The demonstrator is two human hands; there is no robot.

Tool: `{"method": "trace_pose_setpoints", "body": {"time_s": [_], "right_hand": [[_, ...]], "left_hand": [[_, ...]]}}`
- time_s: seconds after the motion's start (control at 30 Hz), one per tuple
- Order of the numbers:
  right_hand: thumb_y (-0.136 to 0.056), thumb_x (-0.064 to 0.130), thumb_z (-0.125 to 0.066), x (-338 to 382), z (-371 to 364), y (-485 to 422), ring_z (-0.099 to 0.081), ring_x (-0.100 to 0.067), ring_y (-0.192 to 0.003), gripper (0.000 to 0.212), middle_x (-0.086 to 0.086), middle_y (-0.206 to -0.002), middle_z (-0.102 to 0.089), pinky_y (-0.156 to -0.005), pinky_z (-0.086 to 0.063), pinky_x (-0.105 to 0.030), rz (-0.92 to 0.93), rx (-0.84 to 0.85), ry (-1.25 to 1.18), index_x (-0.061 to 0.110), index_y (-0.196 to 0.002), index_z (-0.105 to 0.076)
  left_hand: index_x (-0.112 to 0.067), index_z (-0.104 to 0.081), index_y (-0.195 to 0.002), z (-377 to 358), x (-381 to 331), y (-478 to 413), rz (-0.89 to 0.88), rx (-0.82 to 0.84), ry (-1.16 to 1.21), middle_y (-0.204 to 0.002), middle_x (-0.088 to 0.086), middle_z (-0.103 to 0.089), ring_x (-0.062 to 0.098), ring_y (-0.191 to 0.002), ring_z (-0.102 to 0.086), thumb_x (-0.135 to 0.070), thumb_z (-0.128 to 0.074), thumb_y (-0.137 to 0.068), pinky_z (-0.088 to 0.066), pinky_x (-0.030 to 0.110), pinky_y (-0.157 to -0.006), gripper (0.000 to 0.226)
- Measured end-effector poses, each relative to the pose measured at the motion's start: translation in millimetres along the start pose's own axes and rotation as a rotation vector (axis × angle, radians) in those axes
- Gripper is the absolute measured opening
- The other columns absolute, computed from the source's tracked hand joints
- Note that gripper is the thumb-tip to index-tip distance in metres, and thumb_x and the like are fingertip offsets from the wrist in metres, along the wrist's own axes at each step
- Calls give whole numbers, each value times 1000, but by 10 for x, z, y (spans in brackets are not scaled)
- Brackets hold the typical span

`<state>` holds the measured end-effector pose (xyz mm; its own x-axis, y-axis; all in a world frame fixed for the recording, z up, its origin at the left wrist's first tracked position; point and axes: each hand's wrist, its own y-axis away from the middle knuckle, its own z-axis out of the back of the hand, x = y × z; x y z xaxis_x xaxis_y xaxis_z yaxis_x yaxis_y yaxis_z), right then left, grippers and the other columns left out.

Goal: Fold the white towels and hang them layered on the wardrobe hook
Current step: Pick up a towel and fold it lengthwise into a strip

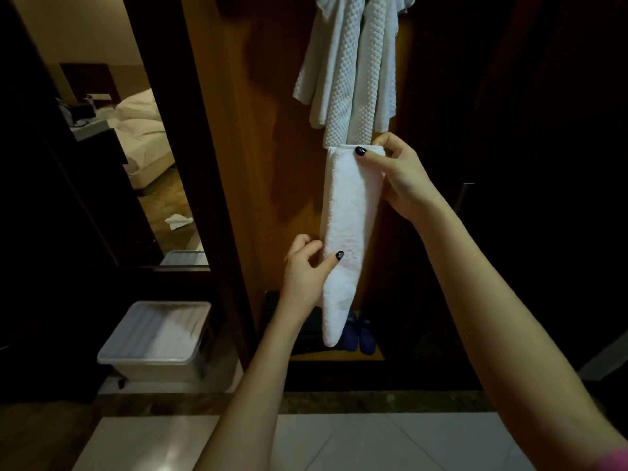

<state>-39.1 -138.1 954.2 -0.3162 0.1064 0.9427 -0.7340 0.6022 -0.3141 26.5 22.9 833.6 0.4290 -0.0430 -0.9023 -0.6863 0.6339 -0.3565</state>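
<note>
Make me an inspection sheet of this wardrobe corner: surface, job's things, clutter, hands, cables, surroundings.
Surface: pale glossy floor tiles; wooden wardrobe panel behind the towels.
Job's things: folded white towel held vertically just below the waffle-weave towels hanging above; hook out of view.
Clutter: blue slippers low in the wardrobe; lidded plastic bin on the floor.
Hands: right hand pinches the folded towel's top edge; left hand pinches it lower down.
Cables: nothing seen.
Surroundings: mirror reflecting a bed.
</note>
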Motion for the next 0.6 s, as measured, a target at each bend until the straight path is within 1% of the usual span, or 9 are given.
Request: {"method": "trace_pose_setpoints", "body": {"time_s": [0.03, 0.1, 0.17, 0.27, 0.33, 0.4, 0.43, 0.53, 0.6], "right_hand": [[-88, 11, -70, 1, 4, 1, -61, -8, -64, 30, 6, -70, -61, -53, -47, -22, -3, -5, 9, 20, -71, -48], [-89, 10, -69, 14, 30, 3, -59, -8, -64, 30, 5, -71, -60, -54, -46, -23, -10, -9, 21, 19, -71, -48], [-89, 9, -68, 20, 60, 1, -59, -7, -65, 27, 5, -73, -59, -55, -46, -23, -9, -11, 36, 19, -73, -48], [-89, 6, -67, 9, 48, -13, -62, -8, -72, 15, 2, -88, -61, -62, -50, -25, -18, -32, 72, 17, -91, -57], [-91, 10, -65, -30, 23, -26, -64, -12, -86, 31, -4, -110, -62, -72, -54, -29, -48, -66, 139, 20, -120, -56], [-95, 20, -62, -105, 22, 22, -60, -20, -114, 55, -9, -140, -49, -91, -54, -37, -95, -48, 159, 30, -144, -37], [-97, 26, -60, -157, 31, 83, -58, -19, -119, 65, -5, -145, -44, -94, -53, -40, -120, -15, 148, 34, -151, -26], [-97, 33, -59, -392, 66, 388, -63, -7, -81, 71, 13, -110, -58, -68, -52, -28, -220, 120, 24, 49, -151, -16], [-94, 33, -64, -597, 54, 614, -66, -10, -100, 67, 22, -123, -52, -76, -56, -32, -274, 173, -40, 53, -147, -28]], "left_hand": [[5, -66, -77, 12, 15, 1, -6, -16, 33, -89, 14, -48, 23, -80, -49, -10, -72, -86, -42, 26, -70, 19], [6, -70, -81, 62, 13, 16, -10, -18, 129, -86, 20, -51, 22, -79, -51, -5, -74, -83, -43, 30, -69, 12], [-1, -72, -87, 110, -20, 45, -11, 37, 222, -87, 15, -58, 19, -82, -57, -1, -74, -82, -47, 30, -73, 6], [-23, -61, -103, 124, -87, 86, -63, 152, 356, -103, -5, -66, 8, -96, -63, -4, -74, -82, -53, 26, -82, 31], [-33, -49, -111, 116, -126, 88, -70, 168, 434, -111, -4, -61, 6, -101, -63, -10, -72, -82, -54, 25, -79, 44], [-39, -44, -116, 119, -151, 86, -58, 147, 462, -117, 5, -60, 8, -102, -65, -13, -71, -82, -54, 26, -76, 50], [-40, -44, -116, 126, -154, 80, -70, 129, 441, -119, 8, -58, 10, -103, -64, -12, -71, -84, -54, 26, -77, 51], [-36, -49, -114, 175, -150, 42, -121, 111, 369, -118, 1, -54, 5, -103, -60, -2, -68, -87, -52, 21, -79, 48], [-34, -52, -110, 206, -157, 22, -119, 131, 351, -118, -7, -55, 3, -104, -61, 0, -67, -88, -53, 21, -79, 43]]}}
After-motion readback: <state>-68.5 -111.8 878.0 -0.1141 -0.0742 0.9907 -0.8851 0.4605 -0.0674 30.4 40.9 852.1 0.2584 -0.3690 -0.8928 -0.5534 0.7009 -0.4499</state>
